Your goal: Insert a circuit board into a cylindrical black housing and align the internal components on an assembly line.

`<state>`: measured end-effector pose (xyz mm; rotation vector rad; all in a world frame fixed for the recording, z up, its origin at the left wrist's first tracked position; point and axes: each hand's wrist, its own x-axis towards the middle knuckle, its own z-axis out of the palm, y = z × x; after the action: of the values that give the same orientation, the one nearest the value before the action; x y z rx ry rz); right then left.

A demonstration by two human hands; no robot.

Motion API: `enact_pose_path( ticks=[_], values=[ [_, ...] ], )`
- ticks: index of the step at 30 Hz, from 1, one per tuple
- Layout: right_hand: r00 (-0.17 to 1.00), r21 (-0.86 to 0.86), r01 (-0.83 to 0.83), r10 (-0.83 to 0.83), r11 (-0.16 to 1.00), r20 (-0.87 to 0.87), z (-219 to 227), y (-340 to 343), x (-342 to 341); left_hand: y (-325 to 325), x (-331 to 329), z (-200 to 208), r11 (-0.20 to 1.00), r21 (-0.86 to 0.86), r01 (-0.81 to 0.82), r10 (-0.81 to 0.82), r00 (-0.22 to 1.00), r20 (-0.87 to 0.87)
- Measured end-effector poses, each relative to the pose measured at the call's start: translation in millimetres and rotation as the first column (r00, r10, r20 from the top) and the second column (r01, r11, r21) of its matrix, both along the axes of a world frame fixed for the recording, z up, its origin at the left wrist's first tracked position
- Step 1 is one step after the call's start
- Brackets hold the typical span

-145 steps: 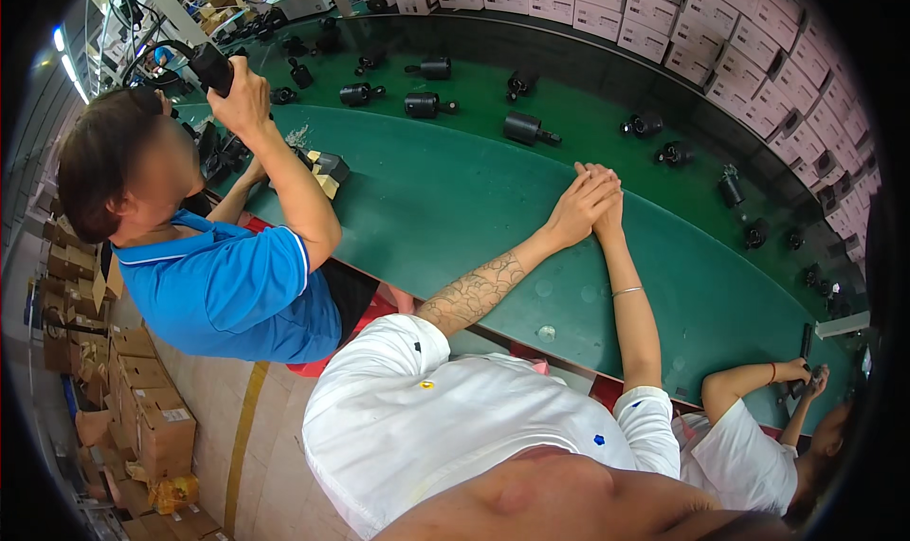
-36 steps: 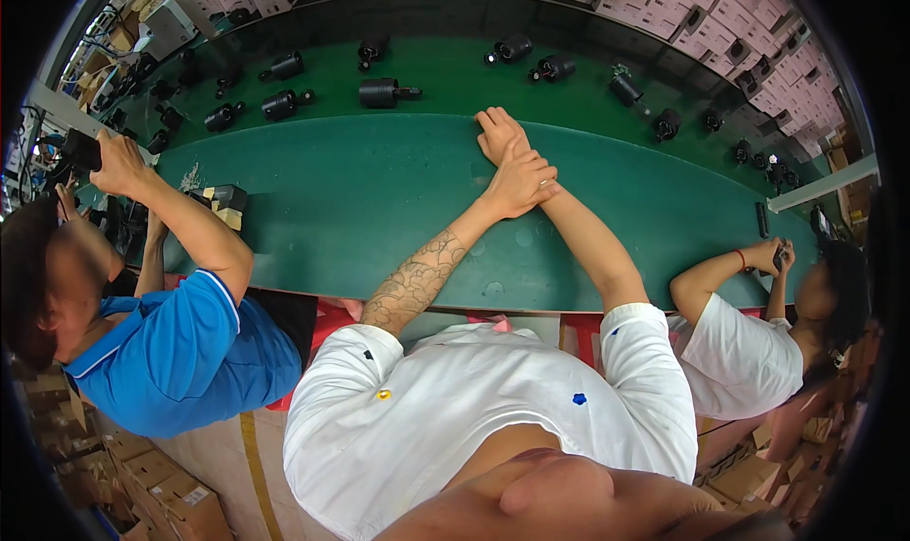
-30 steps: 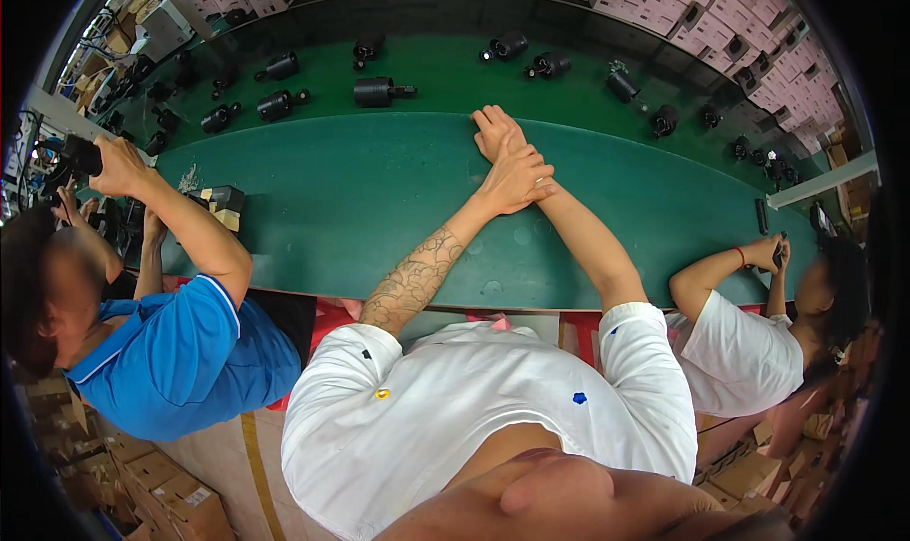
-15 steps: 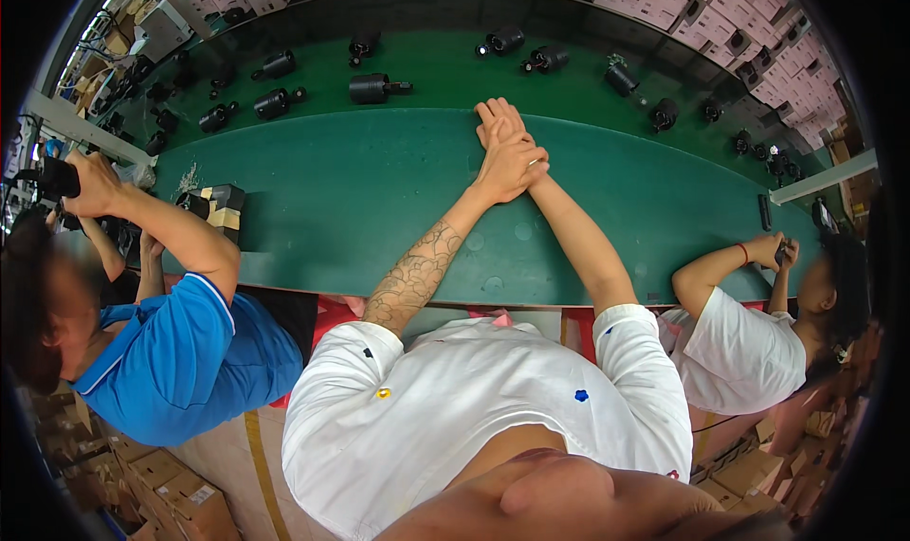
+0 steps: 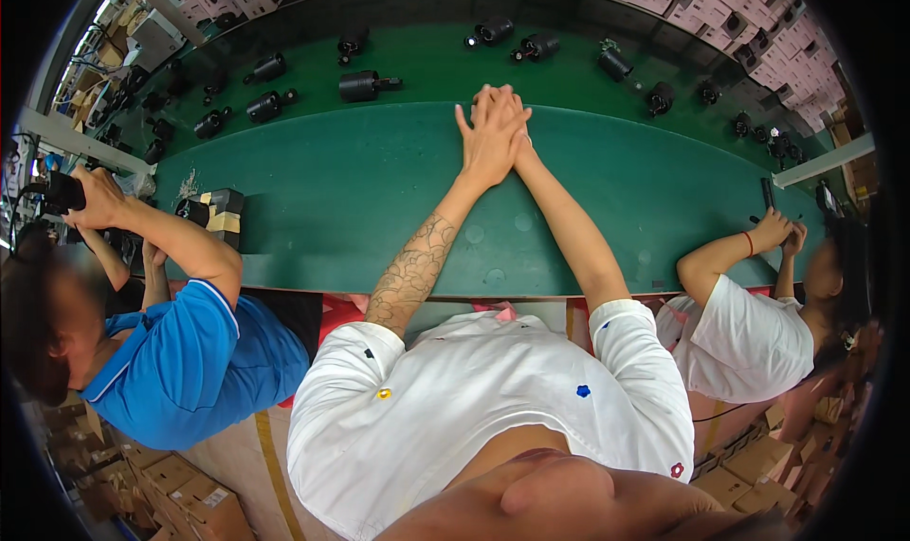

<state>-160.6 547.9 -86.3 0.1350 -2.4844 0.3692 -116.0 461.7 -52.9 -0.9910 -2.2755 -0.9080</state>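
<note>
My left hand (image 5: pixel 491 141), on the arm with line drawings on its skin, lies over my right hand (image 5: pixel 524 148) at the far edge of the green worktable (image 5: pixel 379 190). The left fingers are spread and stretched forward, and nothing is held in them. Most of my right hand is hidden under the left; its visible fingertips point straight ahead, apparently between or just past the left fingers. Nearest to both hands, on the dark green strip beyond the table, are a black cylinder with a short stem (image 5: pixel 358 86) and another black cylinder (image 5: pixel 493 31).
Several more black cylinders, one of them here (image 5: pixel 614 63), stand along the strip. Black and yellowish blocks (image 5: pixel 226 209) sit at the table's left. A person in blue (image 5: pixel 190 361) works on my left, one in white (image 5: pixel 749 342) on my right. Stacked white boxes (image 5: pixel 730 29) line the back.
My left hand has slid forward from the right wrist and hand, its fingers now spread over the right hand. The right-hand person's hands have shifted. The black cylinders appear slightly further left and up.
</note>
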Motion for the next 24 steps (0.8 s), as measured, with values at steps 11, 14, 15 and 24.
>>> enact_pose_path(
  ticks=[11, 14, 15, 24],
  values=[
    [1.0, 0.19, 0.028, -0.029, 0.981, 0.002, 8, 2, 2, -5, -4, -7, 0.999, -0.042, -0.02, 0.023, 0.995, 0.095],
    [0.999, 0.222, 0.033, -0.032, 0.975, -0.008, 7, 5, 3, -7, -7, -7, 0.998, -0.055, -0.011, 0.016, 0.996, 0.093],
    [0.999, 0.239, 0.035, -0.033, 0.97, -0.013, 7, 6, 3, -7, -7, -6, 0.998, -0.061, -0.007, 0.012, 0.996, 0.092],
    [0.987, 0.071, -0.002, 0.014, 0.998, -0.163, 2, 11, 1, -1, -5, -1, 0.998, 0.063, -0.021, 0.017, 0.998, 0.055]
  ],
)
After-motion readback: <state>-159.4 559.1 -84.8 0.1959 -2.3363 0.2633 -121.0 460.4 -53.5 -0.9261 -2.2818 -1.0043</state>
